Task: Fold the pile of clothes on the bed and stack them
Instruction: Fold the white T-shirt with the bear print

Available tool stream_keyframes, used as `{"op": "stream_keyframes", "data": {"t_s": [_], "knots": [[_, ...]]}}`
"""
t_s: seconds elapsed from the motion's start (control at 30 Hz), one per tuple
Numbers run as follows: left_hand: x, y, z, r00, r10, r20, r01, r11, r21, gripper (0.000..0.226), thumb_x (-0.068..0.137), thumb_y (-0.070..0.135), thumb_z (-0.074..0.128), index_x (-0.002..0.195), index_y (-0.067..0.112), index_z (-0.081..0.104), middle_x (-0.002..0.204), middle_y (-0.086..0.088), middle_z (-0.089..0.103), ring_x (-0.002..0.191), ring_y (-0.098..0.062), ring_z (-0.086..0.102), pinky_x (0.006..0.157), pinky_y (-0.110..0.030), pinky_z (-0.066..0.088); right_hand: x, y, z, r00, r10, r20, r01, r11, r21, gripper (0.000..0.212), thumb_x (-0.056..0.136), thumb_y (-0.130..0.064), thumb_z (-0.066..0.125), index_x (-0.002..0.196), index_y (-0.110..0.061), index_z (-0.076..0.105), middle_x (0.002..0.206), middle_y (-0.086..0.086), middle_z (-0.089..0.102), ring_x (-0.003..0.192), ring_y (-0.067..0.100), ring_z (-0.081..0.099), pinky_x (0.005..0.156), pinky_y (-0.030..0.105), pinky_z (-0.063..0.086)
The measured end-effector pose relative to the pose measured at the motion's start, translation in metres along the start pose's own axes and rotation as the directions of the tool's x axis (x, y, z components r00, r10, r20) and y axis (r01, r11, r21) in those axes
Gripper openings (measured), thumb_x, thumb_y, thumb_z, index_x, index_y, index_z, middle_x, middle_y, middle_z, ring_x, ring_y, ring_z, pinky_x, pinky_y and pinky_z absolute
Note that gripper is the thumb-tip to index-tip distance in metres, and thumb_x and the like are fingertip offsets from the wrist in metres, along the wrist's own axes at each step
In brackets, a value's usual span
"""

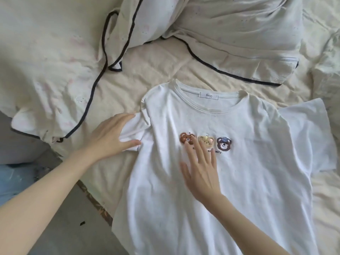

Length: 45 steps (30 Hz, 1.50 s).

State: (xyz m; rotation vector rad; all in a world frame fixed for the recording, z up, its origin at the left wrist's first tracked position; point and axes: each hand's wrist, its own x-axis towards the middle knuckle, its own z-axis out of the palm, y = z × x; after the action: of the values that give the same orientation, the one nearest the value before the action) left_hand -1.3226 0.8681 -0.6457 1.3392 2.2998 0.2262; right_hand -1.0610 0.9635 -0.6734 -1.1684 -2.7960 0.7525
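A white T-shirt (248,172) lies face up and spread flat on the bed, neck away from me, with three small bear heads (223,143) printed on the chest. My left hand (112,137) rests flat on the shirt's left sleeve, fingers spread. My right hand (200,172) lies palm down on the chest, its fingertips covering part of the bear print. Neither hand grips the cloth. The shirt's right sleeve (309,129) is stretched out to the side.
Cream pyjama pieces with dark piping lie crumpled at the far left (55,70) and at the back (239,43). The cream bed sheet (156,67) shows between them. The bed's edge (95,201) and the grey floor (70,227) are at the lower left.
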Motion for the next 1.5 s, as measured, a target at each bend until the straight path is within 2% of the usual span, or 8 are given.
{"op": "stream_keyframes", "data": {"t_s": [0.13,0.3,0.53,0.63,0.77,1.1,1.33,1.5], "knots": [[-0.013,-0.014,-0.01,0.974,0.063,-0.219,-0.079,0.995,-0.063,0.019,0.087,0.014,0.067,0.099,0.0,0.07,0.112,-0.016,0.064,0.1,-0.033,0.062,0.087,-0.04,0.045,-0.025,-0.035,0.021,0.992,0.005,0.123,-0.001,1.0,-0.028,0.058,0.087,-0.029,0.064,0.139,-0.012,0.046,0.148,0.016,0.037,0.137,0.038,0.035,0.105,0.06,0.028],[-0.009,-0.036,-0.052,0.939,-0.199,-0.28,0.11,0.946,-0.305,0.025,0.094,0.025,0.055,0.088,0.003,0.065,0.087,-0.011,0.066,0.082,-0.021,0.056,0.06,-0.018,0.034,-0.028,-0.051,0.035,0.966,0.114,0.23,-0.105,0.993,-0.053,0.061,0.098,-0.043,0.035,0.152,-0.024,0.012,0.16,0.002,-0.008,0.147,0.024,-0.007,0.115,0.05,0.002],[0.012,-0.084,-0.115,0.839,-0.404,-0.365,0.183,0.841,-0.51,0.023,0.087,0.034,0.065,0.095,0.012,0.068,0.097,0.003,0.061,0.097,-0.008,0.054,0.082,-0.021,0.038,-0.003,-0.098,0.041,0.917,0.225,0.328,-0.203,0.974,-0.099,0.063,0.098,-0.047,0.029,0.151,-0.026,0.002,0.159,-0.002,-0.008,0.146,0.023,-0.01,0.114,0.054,0.006],[0.017,-0.093,-0.103,0.848,-0.457,-0.269,0.242,0.785,-0.57,0.03,0.084,0.035,0.068,0.101,0.009,0.066,0.102,-0.003,0.063,0.095,-0.013,0.057,0.083,-0.027,0.044,0.003,-0.116,0.04,0.94,0.269,0.207,-0.282,0.959,0.035,0.057,0.1,-0.04,0.033,0.15,-0.02,0.016,0.16,0.003,0.005,0.147,0.023,-0.001,0.116,0.051,0.007],[0.008,-0.103,-0.086,0.836,-0.516,-0.188,0.262,0.675,-0.69,0.039,0.083,0.035,0.07,0.114,0.014,0.057,0.107,-0.009,0.064,0.094,-0.021,0.062,0.089,-0.037,0.05,0.006,-0.15,0.048,0.987,-0.141,-0.077,0.137,0.989,-0.056,0.054,0.085,-0.026,0.069,0.133,-0.008,0.053,0.143,0.019,0.044,0.136,0.035,0.036,0.11,0.057,0.03],[-0.006,-0.112,-0.082,0.818,-0.549,-0.172,0.178,0.526,-0.831,0.012,0.091,0.016,0.059,0.08,0.019,0.061,0.083,-0.001,0.068,0.084,-0.02,0.069,0.077,-0.033,0.058,0.049,-0.194,0.092,0.949,-0.315,0.023,0.298,0.867,-0.4,0.049,0.072,-0.026,0.079,0.118,-0.022,0.067,0.127,0.012,0.061,0.118,0.03,0.058,0.09,0.044,0.051],[-0.014,-0.123,-0.1,0.772,-0.588,-0.239,0.187,0.57,-0.8,0.009,0.094,0.02,0.056,0.1,0.015,0.06,0.098,-0.007,0.067,0.092,-0.024,0.066,0.079,-0.042,0.057,0.023,-0.24,0.082,0.93,-0.34,-0.142,0.365,0.9,0.238,0.017,0.087,0.002,0.061,0.103,0.001,0.067,0.096,0.012,0.07,0.084,0.029,0.067,0.065,0.039,0.056],[-0.003,-0.092,-0.128,0.821,-0.491,-0.292,0.152,0.681,-0.716,0.007,0.093,0.024,0.055,0.095,0.018,0.058,0.09,-0.003,0.063,0.093,-0.031,0.065,0.081,-0.048,0.055,0.022,-0.263,0.046,0.994,0.101,0.049,-0.104,0.674,0.732,0.018,0.099,-0.013,0.042,0.109,-0.007,0.056,0.067,-0.008,0.049,0.057,0.002,0.043,0.057,0.019,0.033]]}}
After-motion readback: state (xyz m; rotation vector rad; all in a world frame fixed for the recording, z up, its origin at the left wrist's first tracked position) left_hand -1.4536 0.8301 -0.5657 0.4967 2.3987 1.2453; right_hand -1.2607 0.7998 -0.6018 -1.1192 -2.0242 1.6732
